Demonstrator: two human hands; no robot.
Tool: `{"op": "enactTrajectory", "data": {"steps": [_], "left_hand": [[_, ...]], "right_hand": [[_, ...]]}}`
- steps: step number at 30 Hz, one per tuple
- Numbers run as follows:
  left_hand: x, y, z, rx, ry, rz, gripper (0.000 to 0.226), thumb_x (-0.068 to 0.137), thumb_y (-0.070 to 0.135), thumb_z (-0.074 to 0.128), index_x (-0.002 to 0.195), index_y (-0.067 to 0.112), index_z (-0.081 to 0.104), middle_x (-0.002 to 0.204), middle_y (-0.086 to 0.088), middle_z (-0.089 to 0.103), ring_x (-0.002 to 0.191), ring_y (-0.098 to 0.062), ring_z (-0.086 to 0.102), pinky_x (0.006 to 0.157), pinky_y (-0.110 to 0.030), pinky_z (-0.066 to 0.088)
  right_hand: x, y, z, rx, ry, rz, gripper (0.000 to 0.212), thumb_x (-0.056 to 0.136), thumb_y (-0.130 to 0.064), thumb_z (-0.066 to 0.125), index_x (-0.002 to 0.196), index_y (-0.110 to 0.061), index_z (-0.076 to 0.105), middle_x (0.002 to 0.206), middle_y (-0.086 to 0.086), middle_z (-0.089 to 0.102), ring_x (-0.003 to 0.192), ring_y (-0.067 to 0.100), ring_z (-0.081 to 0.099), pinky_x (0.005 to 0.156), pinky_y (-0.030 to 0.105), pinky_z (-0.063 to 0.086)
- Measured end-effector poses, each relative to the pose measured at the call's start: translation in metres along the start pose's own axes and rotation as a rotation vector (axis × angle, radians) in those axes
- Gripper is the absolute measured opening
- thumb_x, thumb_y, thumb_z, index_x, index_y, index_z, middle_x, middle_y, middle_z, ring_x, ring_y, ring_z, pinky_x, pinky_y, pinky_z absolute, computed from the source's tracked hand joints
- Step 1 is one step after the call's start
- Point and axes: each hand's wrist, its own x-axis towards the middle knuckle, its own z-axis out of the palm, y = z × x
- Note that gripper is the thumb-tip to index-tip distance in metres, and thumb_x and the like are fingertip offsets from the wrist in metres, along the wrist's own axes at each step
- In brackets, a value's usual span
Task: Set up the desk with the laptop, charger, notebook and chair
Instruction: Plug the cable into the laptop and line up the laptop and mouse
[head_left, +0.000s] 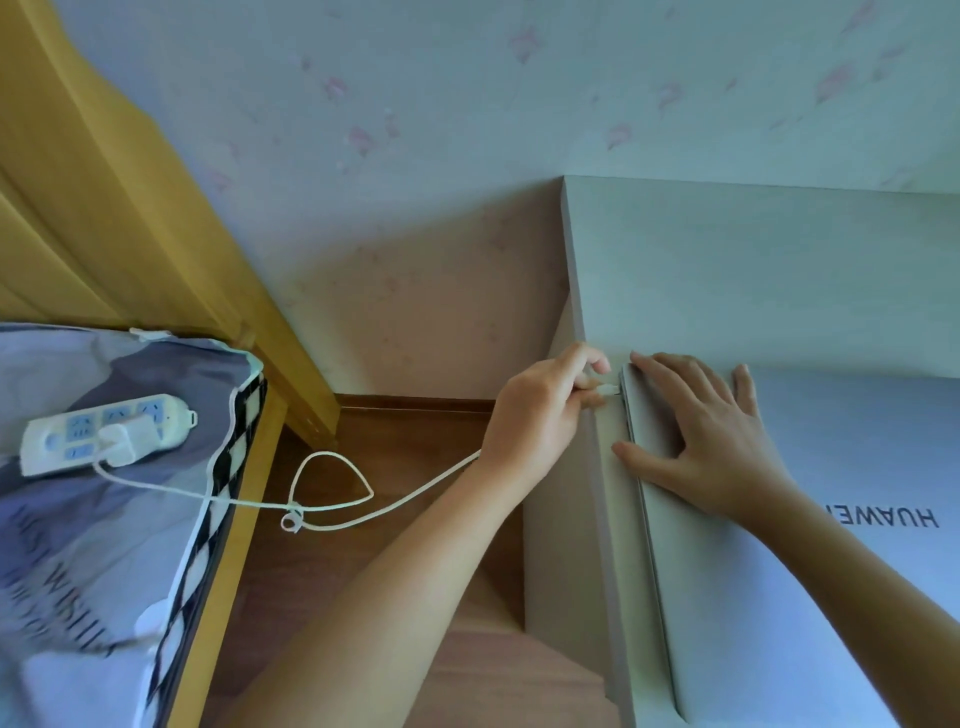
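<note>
A closed silver laptop (841, 467) lies on the white desk (727, 270) at the right, its left side along the desk's left edge. My right hand (706, 441) rests flat on the lid near its back left corner, fingers spread. My left hand (540, 410) pinches the white plug of the charger cable (612, 388) right at the laptop's left side. The white cable (363, 514) runs down from my left hand, loops once with a tie, and ends at the white charger brick (122, 441) plugged into a power strip (104, 431).
The power strip lies on a grey and white patterned bedcover (78, 545) at the left, on a yellow wooden bed frame (291, 364). Between bed and desk is a narrow strip of brown wooden floor (395, 447). A wall with pink-flowered paper (467, 104) stands behind.
</note>
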Motion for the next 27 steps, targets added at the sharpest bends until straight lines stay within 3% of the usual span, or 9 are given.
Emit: {"op": "enactTrajectory", "data": {"steps": [4, 9, 17, 19, 21, 24, 27], "left_hand": [[0.007, 0.0, -0.004, -0.029, -0.042, 0.023, 0.03, 0.081, 0.0, 0.069, 0.099, 0.018, 0.053, 0.074, 0.001, 0.07, 0.072, -0.012, 0.066, 0.068, -0.037, 0.053], [0.005, -0.002, 0.0, -0.156, 0.004, -0.068, 0.03, 0.08, 0.0, 0.073, 0.087, 0.007, 0.044, 0.071, 0.005, 0.062, 0.08, -0.01, 0.071, 0.065, -0.038, 0.056], [0.015, 0.007, 0.0, 0.0, -0.077, 0.029, 0.036, 0.081, -0.002, 0.068, 0.09, 0.022, 0.043, 0.074, 0.0, 0.062, 0.073, -0.02, 0.065, 0.063, -0.038, 0.052], [0.01, 0.015, 0.001, 0.225, -0.066, 0.151, 0.034, 0.078, -0.001, 0.068, 0.099, 0.022, 0.054, 0.081, 0.003, 0.067, 0.074, -0.018, 0.064, 0.066, -0.036, 0.053], [0.002, 0.021, 0.007, 0.437, -0.058, 0.243, 0.034, 0.08, 0.003, 0.06, 0.111, 0.015, 0.063, 0.1, -0.002, 0.07, 0.089, -0.021, 0.065, 0.083, -0.039, 0.053], [-0.004, 0.032, 0.012, 0.636, -0.177, 0.208, 0.042, 0.094, 0.026, 0.04, 0.132, 0.013, 0.055, 0.147, -0.01, 0.044, 0.134, -0.028, 0.042, 0.109, -0.054, 0.031], [-0.001, 0.042, 0.018, 0.709, -0.285, 0.191, 0.059, 0.1, 0.049, 0.025, 0.139, 0.012, 0.049, 0.153, -0.005, 0.035, 0.143, -0.021, 0.028, 0.113, -0.054, 0.024]], "right_hand": [[0.0, 0.002, 0.002, -0.008, -0.011, -0.008, 0.089, 0.066, -0.069, 0.04, 0.143, -0.026, 0.029, 0.143, -0.002, 0.038, 0.137, 0.018, 0.026, 0.114, 0.055, 0.0], [-0.001, 0.001, 0.001, 0.012, -0.004, -0.01, 0.087, 0.067, -0.068, 0.041, 0.143, -0.026, 0.031, 0.143, -0.003, 0.039, 0.136, 0.016, 0.026, 0.114, 0.055, 0.0], [-0.001, -0.001, 0.002, -0.004, -0.018, -0.016, 0.085, 0.069, -0.067, 0.038, 0.143, -0.026, 0.029, 0.145, -0.004, 0.035, 0.139, 0.017, 0.021, 0.115, 0.055, -0.002], [-0.003, -0.004, 0.004, -0.029, -0.015, -0.016, 0.079, 0.075, -0.067, 0.035, 0.143, -0.027, 0.027, 0.146, -0.005, 0.034, 0.14, 0.016, 0.019, 0.114, 0.057, -0.002], [-0.007, -0.004, 0.004, -0.036, 0.047, 0.012, 0.071, 0.081, -0.064, 0.033, 0.141, -0.027, 0.031, 0.147, -0.005, 0.036, 0.142, 0.018, 0.021, 0.113, 0.059, -0.001], [-0.016, 0.002, 0.0, -0.039, 0.116, 0.074, 0.059, 0.087, -0.053, 0.031, 0.139, -0.025, 0.038, 0.148, 0.0, 0.038, 0.14, 0.02, 0.027, 0.112, 0.062, 0.001], [-0.03, 0.012, -0.005, -0.087, 0.146, 0.106, 0.051, 0.088, -0.041, 0.035, 0.131, -0.018, 0.049, 0.141, 0.006, 0.047, 0.134, 0.024, 0.039, 0.109, 0.067, 0.01]]}}
